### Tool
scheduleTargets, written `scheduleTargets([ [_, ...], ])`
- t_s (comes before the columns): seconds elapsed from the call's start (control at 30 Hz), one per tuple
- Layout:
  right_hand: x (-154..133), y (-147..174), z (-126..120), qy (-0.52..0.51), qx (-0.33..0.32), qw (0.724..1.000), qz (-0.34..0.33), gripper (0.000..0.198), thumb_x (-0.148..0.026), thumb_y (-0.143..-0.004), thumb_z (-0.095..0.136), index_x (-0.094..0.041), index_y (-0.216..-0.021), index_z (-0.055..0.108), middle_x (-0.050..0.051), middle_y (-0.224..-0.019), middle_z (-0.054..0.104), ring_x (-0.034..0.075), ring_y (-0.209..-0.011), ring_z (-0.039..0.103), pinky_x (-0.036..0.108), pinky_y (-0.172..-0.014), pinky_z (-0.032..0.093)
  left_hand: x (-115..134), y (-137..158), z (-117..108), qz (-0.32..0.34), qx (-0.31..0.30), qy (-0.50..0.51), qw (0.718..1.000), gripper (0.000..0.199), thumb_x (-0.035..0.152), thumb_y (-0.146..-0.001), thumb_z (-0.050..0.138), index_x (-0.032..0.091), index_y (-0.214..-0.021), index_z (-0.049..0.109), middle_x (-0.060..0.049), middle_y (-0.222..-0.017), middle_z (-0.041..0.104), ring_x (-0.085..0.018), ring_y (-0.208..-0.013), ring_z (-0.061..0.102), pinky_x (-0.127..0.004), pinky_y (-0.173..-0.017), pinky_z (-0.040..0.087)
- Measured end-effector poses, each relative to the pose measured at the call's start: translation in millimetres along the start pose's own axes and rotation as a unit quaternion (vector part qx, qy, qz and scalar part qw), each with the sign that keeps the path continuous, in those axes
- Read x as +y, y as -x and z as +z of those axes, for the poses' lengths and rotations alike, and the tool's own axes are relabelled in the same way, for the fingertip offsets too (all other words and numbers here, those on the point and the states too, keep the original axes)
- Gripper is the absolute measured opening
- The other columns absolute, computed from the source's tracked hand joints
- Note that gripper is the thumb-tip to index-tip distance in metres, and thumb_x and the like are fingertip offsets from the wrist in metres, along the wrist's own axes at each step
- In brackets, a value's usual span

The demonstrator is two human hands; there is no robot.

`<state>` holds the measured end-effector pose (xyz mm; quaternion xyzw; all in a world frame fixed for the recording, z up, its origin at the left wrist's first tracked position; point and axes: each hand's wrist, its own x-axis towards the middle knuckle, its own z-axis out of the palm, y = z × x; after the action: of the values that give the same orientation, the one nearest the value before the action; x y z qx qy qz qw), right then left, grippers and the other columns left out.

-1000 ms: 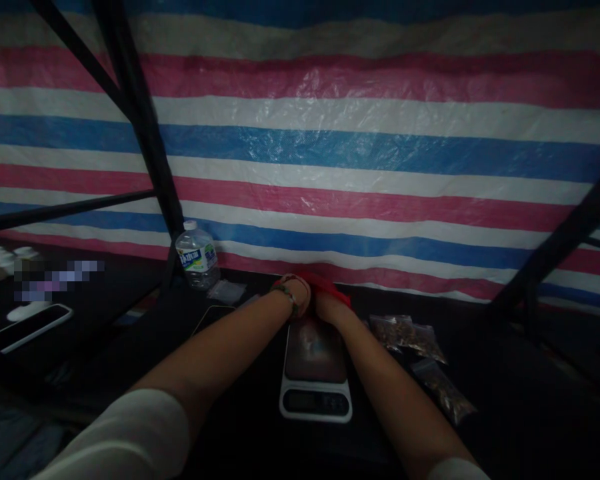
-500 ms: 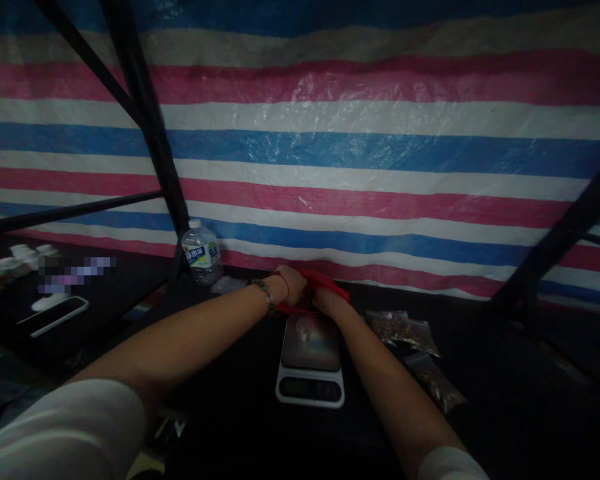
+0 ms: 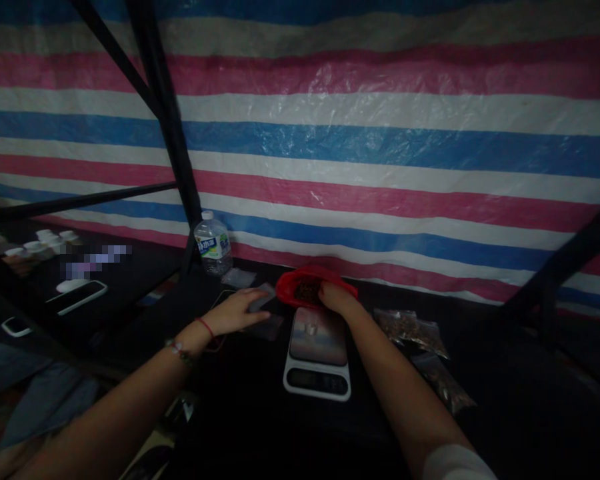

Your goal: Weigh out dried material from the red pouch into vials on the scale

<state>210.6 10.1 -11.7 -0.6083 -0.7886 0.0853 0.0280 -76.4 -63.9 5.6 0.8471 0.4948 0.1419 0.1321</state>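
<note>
A red plastic bag (image 3: 290, 291) stands with its mouth wide at the back of the black table, dark brown loose bits (image 3: 307, 291) inside. My right hand (image 3: 334, 297) reaches into it; its fingertips are hidden among the contents. To the left, my left hand (image 3: 237, 312) is open, thumb and fingers apart, over small clear plastic bags (image 3: 267, 328). One such clear piece shows between thumb and fingers; a firm grip cannot be made out. Between my arms sits a white kitchen scale (image 3: 317, 383), a small shiny round object (image 3: 311, 329) on its plate.
Filled clear zip bags (image 3: 405, 327) lie right of the scale. A large clear bottle (image 3: 213, 247) stands back left, beside a black metal post (image 3: 173, 143). A neighbouring table holds white-capped bottles (image 3: 47, 241) and a phone (image 3: 77, 298). Behind hangs a striped tarpaulin (image 3: 380, 150).
My left hand has left the red bag and moved left and nearer, over the clear bags. The red bag's mouth now shows its contents. My right hand stays at the bag.
</note>
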Motion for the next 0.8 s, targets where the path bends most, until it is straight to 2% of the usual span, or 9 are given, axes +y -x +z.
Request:
scheduleTargets([
  [0.07,1.3,-1.5,2.9,0.005,-0.006,1.0,-0.01,0.035,-0.021,-0.093,0.042,-0.009,-0.113,0.068,0.017,-0.114,0.068,0.022,-0.102,0.065,0.027,-0.091,0.045,-18.6,13.6,-2.9,-0.1,0.043,-0.019,0.994,0.058,0.056,-0.085,0.046,0.019,-0.126,0.058,-0.009,-0.129,0.06,-0.026,-0.12,0.055,-0.034,-0.106,0.039],
  [0.17,1.3,-3.4,6.4,0.004,-0.013,1.0,-0.025,0.035,-0.024,-0.092,0.041,-0.01,-0.109,0.069,0.015,-0.109,0.07,0.021,-0.096,0.067,0.027,-0.085,0.047,-41.2,31.4,-0.5,-0.206,0.079,-0.071,0.973,0.062,0.056,-0.085,0.041,0.013,-0.127,0.056,-0.014,-0.128,0.059,-0.028,-0.121,0.053,-0.037,-0.107,0.037],
  [0.3,1.2,-3.3,6.3,-0.024,0.003,0.999,-0.025,0.037,-0.029,-0.094,0.039,-0.012,-0.113,0.067,0.014,-0.111,0.07,0.02,-0.096,0.067,0.026,-0.08,0.047,-48.1,38.2,13.3,-0.294,0.043,-0.107,0.949,0.08,0.065,-0.076,0.047,0.009,-0.134,0.047,-0.021,-0.127,0.056,-0.035,-0.118,0.053,-0.042,-0.101,0.04],
  [0.4,2.4,-1.4,3.3,-0.039,0.01,0.999,-0.011,0.037,-0.029,-0.095,0.039,-0.012,-0.114,0.066,0.014,-0.11,0.07,0.021,-0.096,0.067,0.027,-0.08,0.047,-40.3,33.2,22.6,-0.331,0.021,-0.134,0.934,0.083,0.059,-0.072,0.052,0.011,-0.138,0.042,-0.022,-0.124,0.056,-0.038,-0.114,0.055,-0.045,-0.094,0.043],
  [0.57,2.4,1.6,0.0,-0.035,0.015,0.999,-0.009,0.034,-0.025,-0.093,0.042,-0.014,-0.114,0.066,0.013,-0.11,0.07,0.02,-0.099,0.066,0.026,-0.085,0.045,-27.0,28.6,25.5,-0.382,0.054,-0.137,0.912,0.075,0.058,-0.073,0.049,0.018,-0.137,0.043,-0.019,-0.121,0.056,-0.04,-0.114,0.052,-0.048,-0.087,0.045],
  [0.8,1.4,0.8,0.3,-0.027,0.017,0.999,-0.012,0.033,-0.024,-0.092,0.042,-0.016,-0.115,0.065,0.011,-0.111,0.069,0.02,-0.098,0.065,0.027,-0.086,0.045,-28.6,27.3,26.4,-0.386,0.062,-0.144,0.909,0.072,0.061,-0.075,0.046,0.021,-0.136,0.044,-0.019,-0.123,0.054,-0.041,-0.115,0.051,-0.05,-0.087,0.044],
])
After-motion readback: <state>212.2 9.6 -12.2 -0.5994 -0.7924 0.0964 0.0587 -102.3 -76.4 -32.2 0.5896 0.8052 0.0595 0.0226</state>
